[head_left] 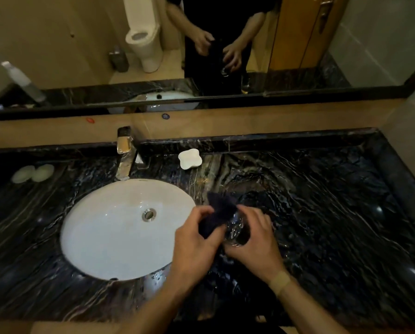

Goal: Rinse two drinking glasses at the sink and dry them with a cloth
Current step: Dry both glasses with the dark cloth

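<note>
My right hand [254,239] grips a clear drinking glass [235,229], tilted on its side above the dark marble counter, just right of the sink. My left hand [194,239] is closed on a dark blue cloth [217,214] and presses it against the glass's open end. Part of the cloth sticks up above both hands. A second glass [246,84] shows only as a reflection in the mirror, standing on the counter; I cannot make it out on the counter itself.
A white oval sink [93,237] with a metal drain lies to the left, with a chrome tap [125,155] behind it. A white soap dish [189,159] stands at the back. Two pale round objects [33,173] rest at far left. A mirror spans the back wall.
</note>
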Motion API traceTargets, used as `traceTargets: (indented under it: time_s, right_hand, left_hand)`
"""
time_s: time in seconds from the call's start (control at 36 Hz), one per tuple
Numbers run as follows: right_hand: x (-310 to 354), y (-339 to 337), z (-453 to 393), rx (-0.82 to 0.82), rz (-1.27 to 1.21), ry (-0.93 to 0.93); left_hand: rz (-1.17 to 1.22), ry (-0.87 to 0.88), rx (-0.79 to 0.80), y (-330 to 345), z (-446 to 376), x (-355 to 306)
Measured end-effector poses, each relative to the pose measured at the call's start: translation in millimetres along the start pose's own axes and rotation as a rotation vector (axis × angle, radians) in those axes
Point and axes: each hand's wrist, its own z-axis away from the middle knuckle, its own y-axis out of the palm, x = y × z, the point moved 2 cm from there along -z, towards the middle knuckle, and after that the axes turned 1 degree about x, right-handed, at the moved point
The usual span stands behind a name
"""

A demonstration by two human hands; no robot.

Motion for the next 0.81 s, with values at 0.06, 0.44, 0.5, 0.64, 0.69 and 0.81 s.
traceTargets:
  time_s: [0.06, 0.44, 0.5, 0.64, 0.69, 0.81]
  right_hand:
    - [3, 0, -1, 0.007, -0.018, -0.010]
    - [10, -23, -7, 0.435, -0.194, 0.020]
    - [15, -28, -10, 0.482, -0.182, 0.001]
    - [34, -37, -16, 0.658, -0.074, -0.073]
    - [37, -35, -17, 0.710, -0.050, -0.069]
    - [32, -29, -17, 0.748, -0.206, 0.008]
  left_hand:
    - [-0.126, 0.114, 0.074, 6, 7, 5]
    - [-0.745, 0.835, 0.653, -27, -5, 15]
    - [-0.677, 0.814, 0.683, -24, -4, 8]
    - [-0.781, 0.770, 0.790, -17, -3, -10]
    - [-0.780, 0.709, 0.837, -15, -5, -14]
    - [-0.690, 0.481, 0.948, -10, -10, -10]
